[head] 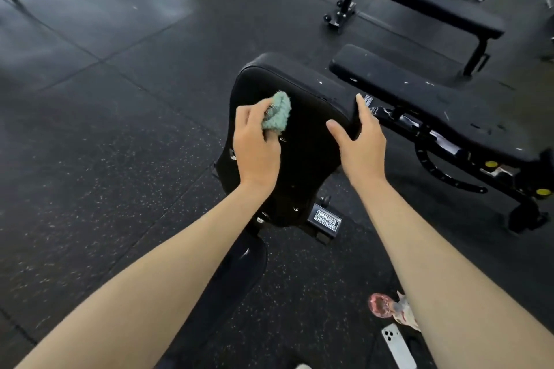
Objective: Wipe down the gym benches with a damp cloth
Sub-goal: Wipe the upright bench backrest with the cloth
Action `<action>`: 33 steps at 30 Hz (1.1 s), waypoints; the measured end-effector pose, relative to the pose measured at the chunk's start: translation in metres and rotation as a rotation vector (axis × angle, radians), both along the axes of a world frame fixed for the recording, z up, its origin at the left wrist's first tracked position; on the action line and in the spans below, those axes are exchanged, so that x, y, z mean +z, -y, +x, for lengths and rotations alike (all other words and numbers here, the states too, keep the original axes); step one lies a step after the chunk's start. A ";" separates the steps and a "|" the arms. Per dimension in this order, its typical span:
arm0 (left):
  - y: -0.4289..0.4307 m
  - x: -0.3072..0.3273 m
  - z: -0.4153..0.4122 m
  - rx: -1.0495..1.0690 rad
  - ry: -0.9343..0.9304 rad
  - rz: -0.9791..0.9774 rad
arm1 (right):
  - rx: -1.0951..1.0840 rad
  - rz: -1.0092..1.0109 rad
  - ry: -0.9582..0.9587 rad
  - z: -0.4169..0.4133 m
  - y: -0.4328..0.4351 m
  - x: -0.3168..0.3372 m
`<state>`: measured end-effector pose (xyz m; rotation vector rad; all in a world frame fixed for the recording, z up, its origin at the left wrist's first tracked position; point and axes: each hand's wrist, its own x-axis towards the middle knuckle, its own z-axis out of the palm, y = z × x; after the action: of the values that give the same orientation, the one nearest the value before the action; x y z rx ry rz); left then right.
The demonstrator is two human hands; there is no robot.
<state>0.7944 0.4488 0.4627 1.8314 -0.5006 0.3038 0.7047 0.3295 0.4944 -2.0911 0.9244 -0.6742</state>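
cloth [277,112] | left hand [254,153] grips it on pad [308,93] | right hand [364,144] grips pad edge | phone [398,347] below

Just the one view here, worn on the person's head and tipped forward and down. It sits close: the left hand [254,150] and right hand [362,144] reach in from the bottom edge to the bench pad [302,141] at centre. The wide lens bows the floor [105,99] and catches further benches [425,3] at upper right.
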 end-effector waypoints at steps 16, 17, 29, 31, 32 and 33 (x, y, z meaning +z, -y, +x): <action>0.028 0.005 -0.010 0.059 -0.080 -0.072 | 0.002 -0.108 -0.046 0.001 -0.002 -0.007; 0.023 0.001 -0.012 -0.012 -0.020 -0.045 | -0.005 -0.132 -0.070 0.000 -0.007 -0.008; 0.033 0.018 0.011 0.272 -0.305 -0.121 | 0.093 -0.222 0.008 -0.020 -0.032 -0.036; 0.039 0.014 -0.006 0.251 -0.257 -0.107 | 0.088 -0.215 0.034 -0.022 -0.035 -0.037; 0.040 0.011 -0.013 0.226 -0.227 -0.096 | 0.082 -0.208 0.051 -0.023 -0.037 -0.038; 0.040 0.006 -0.018 0.193 -0.200 -0.081 | 0.081 -0.199 0.070 -0.024 -0.039 -0.039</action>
<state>0.7760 0.4093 0.4688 1.8102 -0.1705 0.2634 0.6809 0.3687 0.4554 -2.2501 0.7559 -0.8197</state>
